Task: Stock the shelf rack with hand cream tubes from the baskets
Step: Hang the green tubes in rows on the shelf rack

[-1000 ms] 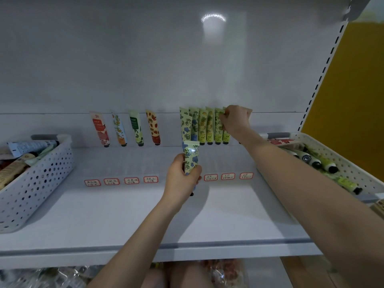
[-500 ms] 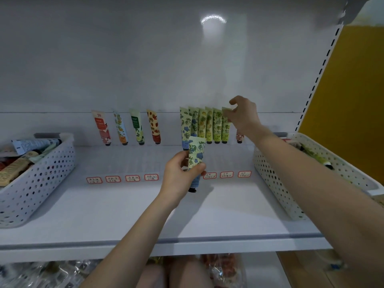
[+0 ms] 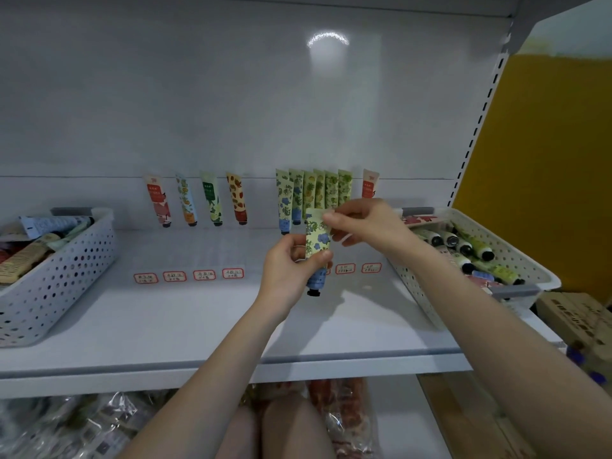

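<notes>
Both hands on one blue-flowered tube above the shelf

At the left a white holed basket [image 3: 66, 276] sits on the shelf [image 3: 165, 326], full of lying tubes. Four single tubes [image 3: 212, 202] lean upright against the back panel, and right of them is a tight row of green-patterned tubes [image 3: 318, 193]. In front of that row the left hand [image 3: 291, 270] has its fingers curled round the lower half of the hand cream tube [image 3: 318, 246], held upright with its black cap down, clear of the shelf. The right hand [image 3: 367, 223] pinches the tube's flat top edge between thumb and forefinger, the other fingers loosely bent. Farther right a second basket [image 3: 523, 256] holds more tubes.
</notes>
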